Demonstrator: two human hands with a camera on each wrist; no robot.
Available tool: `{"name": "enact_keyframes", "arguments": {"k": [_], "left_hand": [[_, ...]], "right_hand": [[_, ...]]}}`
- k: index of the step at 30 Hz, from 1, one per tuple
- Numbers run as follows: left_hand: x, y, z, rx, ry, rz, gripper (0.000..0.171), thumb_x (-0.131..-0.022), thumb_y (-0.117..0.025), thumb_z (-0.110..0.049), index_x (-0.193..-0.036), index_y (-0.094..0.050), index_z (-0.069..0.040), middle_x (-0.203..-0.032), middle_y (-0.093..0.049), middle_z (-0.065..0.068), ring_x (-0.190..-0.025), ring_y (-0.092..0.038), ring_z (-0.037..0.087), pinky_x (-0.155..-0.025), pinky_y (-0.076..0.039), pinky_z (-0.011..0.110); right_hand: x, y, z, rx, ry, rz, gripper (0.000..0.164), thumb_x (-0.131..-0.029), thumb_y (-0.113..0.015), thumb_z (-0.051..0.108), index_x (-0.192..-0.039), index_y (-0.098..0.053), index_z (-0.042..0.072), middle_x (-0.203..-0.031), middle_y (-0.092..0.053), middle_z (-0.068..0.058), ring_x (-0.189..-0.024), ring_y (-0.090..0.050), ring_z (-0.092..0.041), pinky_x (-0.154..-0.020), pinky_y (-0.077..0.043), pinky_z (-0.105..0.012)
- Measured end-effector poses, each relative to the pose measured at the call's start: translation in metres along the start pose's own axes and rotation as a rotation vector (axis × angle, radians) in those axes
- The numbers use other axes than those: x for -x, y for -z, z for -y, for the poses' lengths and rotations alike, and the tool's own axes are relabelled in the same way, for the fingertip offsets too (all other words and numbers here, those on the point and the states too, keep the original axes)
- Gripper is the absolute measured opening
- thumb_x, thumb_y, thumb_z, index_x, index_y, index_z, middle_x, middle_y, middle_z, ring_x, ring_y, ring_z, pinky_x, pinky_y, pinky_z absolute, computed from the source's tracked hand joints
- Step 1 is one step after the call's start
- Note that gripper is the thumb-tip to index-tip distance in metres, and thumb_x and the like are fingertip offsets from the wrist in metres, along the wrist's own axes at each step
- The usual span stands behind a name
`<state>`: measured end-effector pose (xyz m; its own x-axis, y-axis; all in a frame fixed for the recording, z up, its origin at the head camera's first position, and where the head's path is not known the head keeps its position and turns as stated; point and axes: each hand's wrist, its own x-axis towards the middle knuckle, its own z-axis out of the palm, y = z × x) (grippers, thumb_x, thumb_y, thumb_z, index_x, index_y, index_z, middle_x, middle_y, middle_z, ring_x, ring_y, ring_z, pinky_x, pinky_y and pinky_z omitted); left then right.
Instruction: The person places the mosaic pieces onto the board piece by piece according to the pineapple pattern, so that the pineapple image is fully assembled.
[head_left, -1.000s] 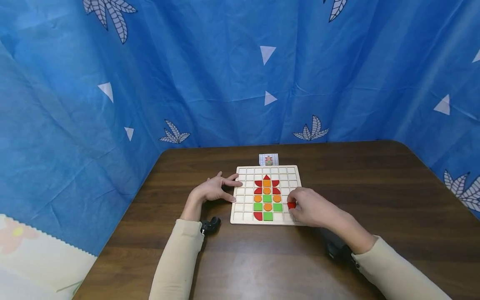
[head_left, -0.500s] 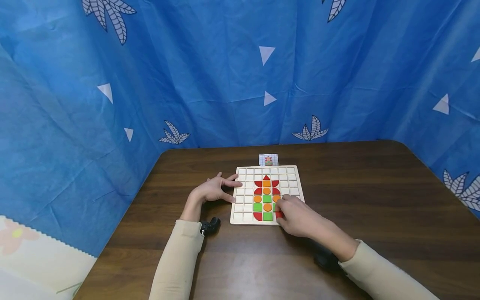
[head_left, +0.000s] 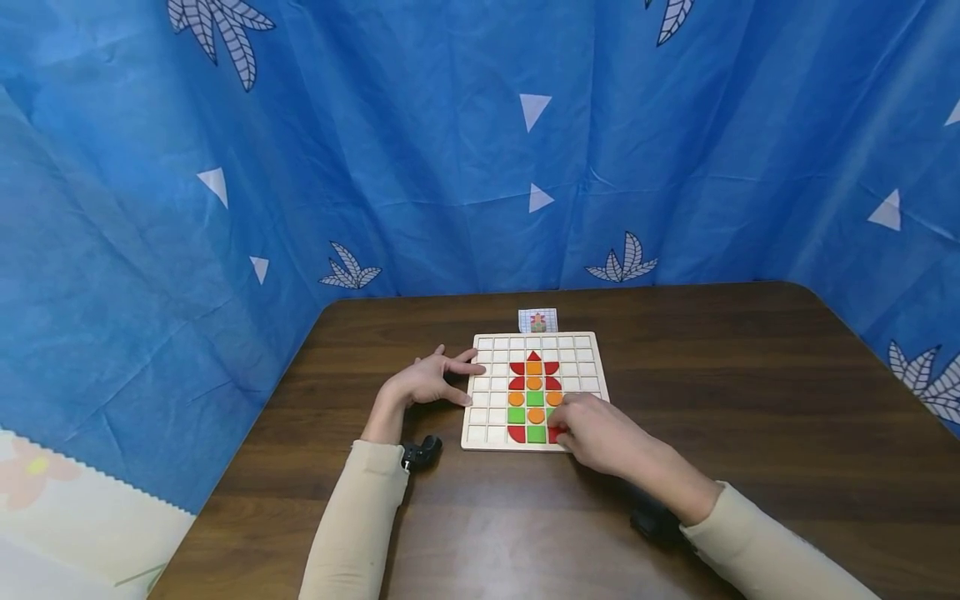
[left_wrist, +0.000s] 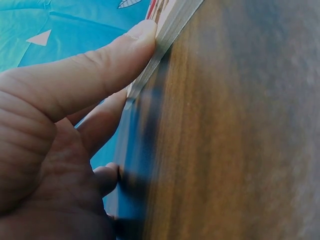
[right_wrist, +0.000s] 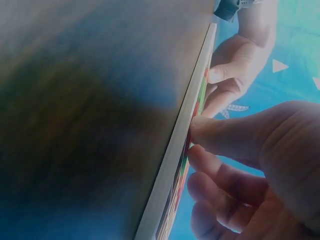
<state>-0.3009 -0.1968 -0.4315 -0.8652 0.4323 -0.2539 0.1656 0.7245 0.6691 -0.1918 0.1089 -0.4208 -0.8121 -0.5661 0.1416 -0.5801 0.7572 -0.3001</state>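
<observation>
A pale wooden grid board [head_left: 477,435] lies on the table, bearing red, orange and green flat pieces in a symmetrical figure. My right hand [head_left: 606,435] is at the board's near edge, thumb and forefinger pinching a red piece [head_left: 553,435] in the bottom row, right of a green square [head_left: 536,434]. The fingers hide part of that piece and the green one behind it. At the bottom left of the figure sits a red rounded piece [head_left: 516,433]. My left hand [head_left: 426,379], fingers spread, touches the board's left edge; in the left wrist view the thumb [left_wrist: 122,57] rests against that edge.
A small printed card [head_left: 537,321] with a similar coloured figure lies just beyond the board. The dark wooden table [head_left: 712,350] extends on both sides. A blue patterned curtain [head_left: 450,167] hangs behind it. Black devices are strapped to both wrists.
My right hand has moved left with the red piece, from the board's right side to the bottom row beside the green square. The left hand has stayed in place.
</observation>
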Motion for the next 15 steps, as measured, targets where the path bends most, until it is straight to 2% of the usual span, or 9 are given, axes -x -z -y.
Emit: {"name": "enact_keyframes", "arguments": {"k": [4, 7, 12, 15], "left_hand": [[-0.001, 0.001, 0.002, -0.006, -0.005, -0.001, 0.058, -0.083, -0.085, -0.022, -0.138, -0.067, -0.032, -0.167, -0.035, -0.01, -0.161, 0.008, 0.039, -0.122, 0.01, 0.072], [0.0, 0.002, 0.004, 0.0, 0.006, -0.003, 0.058, -0.083, -0.086, -0.023, -0.137, -0.067, -0.034, -0.167, -0.035, -0.011, -0.161, 0.008, 0.038, -0.122, 0.006, 0.073], [0.001, 0.004, 0.007, 0.02, 0.03, 0.013, 0.058, -0.082, -0.086, -0.028, -0.136, -0.067, -0.037, -0.166, -0.035, -0.013, -0.162, 0.008, 0.037, -0.122, -0.005, 0.074], [0.001, 0.007, 0.01, 0.038, 0.006, 0.033, 0.06, -0.084, -0.085, -0.031, -0.14, -0.065, -0.035, -0.169, -0.032, -0.008, -0.161, 0.005, 0.039, -0.124, -0.009, 0.071]], "right_hand": [[-0.001, 0.001, -0.004, 0.012, 0.044, 0.006, 0.019, -0.083, -0.087, 0.016, -0.101, -0.082, 0.014, -0.092, -0.073, 0.001, -0.08, -0.057, -0.01, -0.076, -0.055, -0.03], [-0.002, 0.004, -0.008, -0.017, 0.048, 0.038, 0.02, -0.084, -0.086, 0.017, -0.104, -0.082, 0.017, -0.093, -0.072, 0.004, -0.081, -0.057, -0.009, -0.077, -0.055, -0.03], [-0.003, 0.012, -0.014, -0.083, -0.003, 0.111, 0.025, -0.086, -0.084, 0.018, -0.11, -0.081, 0.018, -0.099, -0.072, 0.005, -0.083, -0.057, -0.008, -0.074, -0.053, -0.026], [-0.004, 0.019, -0.022, -0.082, -0.053, 0.134, 0.028, -0.086, -0.084, 0.021, -0.114, -0.08, 0.018, -0.104, -0.073, 0.001, -0.087, -0.06, -0.01, -0.077, -0.055, -0.027]]}}
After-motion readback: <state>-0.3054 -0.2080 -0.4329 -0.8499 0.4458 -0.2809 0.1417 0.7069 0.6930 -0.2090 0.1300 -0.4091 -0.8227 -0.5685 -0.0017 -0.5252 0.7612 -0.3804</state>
